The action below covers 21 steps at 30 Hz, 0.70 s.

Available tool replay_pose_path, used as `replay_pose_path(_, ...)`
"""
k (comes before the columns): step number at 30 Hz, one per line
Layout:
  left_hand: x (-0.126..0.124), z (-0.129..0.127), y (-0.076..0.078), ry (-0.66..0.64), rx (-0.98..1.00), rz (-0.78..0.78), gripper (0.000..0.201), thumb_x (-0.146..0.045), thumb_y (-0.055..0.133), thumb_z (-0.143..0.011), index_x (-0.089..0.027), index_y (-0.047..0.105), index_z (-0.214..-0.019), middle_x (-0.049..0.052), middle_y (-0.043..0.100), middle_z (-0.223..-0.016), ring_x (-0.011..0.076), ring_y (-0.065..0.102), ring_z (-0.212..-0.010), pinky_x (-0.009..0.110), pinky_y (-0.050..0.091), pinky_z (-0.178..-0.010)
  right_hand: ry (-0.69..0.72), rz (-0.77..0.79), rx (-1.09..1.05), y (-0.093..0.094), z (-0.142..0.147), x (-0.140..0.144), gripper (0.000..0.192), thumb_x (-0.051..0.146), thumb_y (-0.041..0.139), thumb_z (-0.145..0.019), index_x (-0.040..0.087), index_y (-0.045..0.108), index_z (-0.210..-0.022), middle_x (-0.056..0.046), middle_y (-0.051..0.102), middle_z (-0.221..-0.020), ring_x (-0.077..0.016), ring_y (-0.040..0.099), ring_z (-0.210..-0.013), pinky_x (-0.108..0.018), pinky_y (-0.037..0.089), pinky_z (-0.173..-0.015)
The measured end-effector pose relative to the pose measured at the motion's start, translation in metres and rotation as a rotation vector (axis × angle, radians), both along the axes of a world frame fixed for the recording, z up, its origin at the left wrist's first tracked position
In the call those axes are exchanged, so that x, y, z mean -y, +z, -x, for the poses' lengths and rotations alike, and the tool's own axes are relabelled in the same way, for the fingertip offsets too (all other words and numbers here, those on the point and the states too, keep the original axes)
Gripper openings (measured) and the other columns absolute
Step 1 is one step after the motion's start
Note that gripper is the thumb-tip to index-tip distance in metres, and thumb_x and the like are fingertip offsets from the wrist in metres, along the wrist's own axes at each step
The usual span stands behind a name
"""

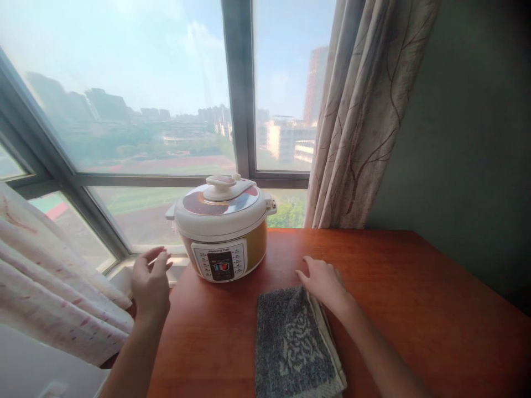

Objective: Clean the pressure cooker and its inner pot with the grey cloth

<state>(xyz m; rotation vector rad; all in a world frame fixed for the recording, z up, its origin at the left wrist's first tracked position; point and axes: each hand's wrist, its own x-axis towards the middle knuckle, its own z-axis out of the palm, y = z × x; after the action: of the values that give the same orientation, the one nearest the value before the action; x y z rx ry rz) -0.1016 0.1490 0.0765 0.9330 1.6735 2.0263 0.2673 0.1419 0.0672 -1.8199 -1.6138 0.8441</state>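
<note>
Grey cloth (296,348), head view: folded, flat on reddish-brown table (398,287), nearside & R of white cooker (219,229). R hand (326,281) at far R corner of cloth, thumb & fingers spread; can't tell if touching. L hand (151,282) raised L of cooker, empty, fingers loosely curled. Hands well apart. Prob. best: pinch all layers tog., keep folds square.
</note>
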Motion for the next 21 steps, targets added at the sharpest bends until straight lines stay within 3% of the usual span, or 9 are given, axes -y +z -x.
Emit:
replay_pose_path(3,-0.037,0.017,0.018,-0.109,0.131,-0.022,0.037,-0.039,0.073,-0.075,-0.024,0.058,-0.105,0.004,0.062,-0.107,0.0221,0.060,-0.108,0.037,0.047,-0.095,0.055,-0.015,-0.315,0.027,0.021,-0.053,0.036,0.026,0.072,-0.085,0.020,0.066,-0.120,-0.012,0.072,-0.113,-0.0282,0.065,-0.114,-0.041,0.045,-0.104)
replay_pose_path(5,-0.054,0.019,0.028,-0.209,0.255,-0.032,0.037,-0.039,0.072,-0.076,-0.025,0.055,-0.105,0.002,0.062,-0.104,0.0196,0.061,-0.103,0.033,0.047,-0.089,0.060,0.001,-0.550,0.045,0.038,-0.085,0.034,0.026,0.060,-0.095,0.021,0.060,-0.129,-0.009,0.071,-0.116,-0.0211,0.068,-0.107,-0.036,0.051,-0.097)
replay_pose_path(8,-0.065,0.013,0.040,-0.369,0.318,-0.050,0.033,-0.043,0.070,-0.076,-0.024,0.056,-0.098,0.000,0.062,-0.091,0.0163,0.060,-0.083,0.027,0.047,-0.073,0.028,0.030,-0.849,0.064,0.058,-0.116,0.032,0.033,0.056,-0.100,0.018,0.060,-0.128,-0.010,0.065,-0.124,-0.0210,0.066,-0.107,-0.040,0.055,-0.093)
replay_pose_path(12,-0.060,0.002,0.049,-0.503,0.237,-0.054,0.033,-0.045,0.073,-0.071,-0.022,0.061,-0.091,-0.002,0.062,-0.080,0.0139,0.054,-0.068,0.024,0.041,-0.059,-0.031,0.087,-1.137,0.078,0.062,-0.129,0.039,0.040,0.064,-0.097,0.018,0.060,-0.129,-0.009,0.062,-0.129,-0.0237,0.065,-0.107,-0.045,0.057,-0.089)
replay_pose_path(16,-0.055,-0.002,0.053,-0.503,0.255,-0.066,0.035,-0.043,0.077,-0.066,-0.021,0.061,-0.089,-0.003,0.061,-0.078,0.0117,0.052,-0.065,0.022,0.041,-0.057,-0.086,0.158,-1.313,0.087,0.055,-0.130,0.027,0.027,0.058,-0.098,0.013,0.057,-0.121,-0.011,0.065,-0.111,-0.0194,0.067,-0.090,-0.034,0.060,-0.074)
replay_pose_path(21,-0.057,0.001,0.053,-0.482,0.275,-0.037,0.035,-0.044,0.077,-0.067,-0.022,0.061,-0.089,-0.004,0.058,-0.073,0.0118,0.050,-0.061,0.023,0.040,-0.053,-0.123,0.218,-1.379,0.096,0.050,-0.131,0.030,0.011,0.055,-0.080,0.014,0.051,-0.109,-0.014,0.062,-0.097,-0.0218,0.067,-0.082,-0.030,0.059,-0.061)
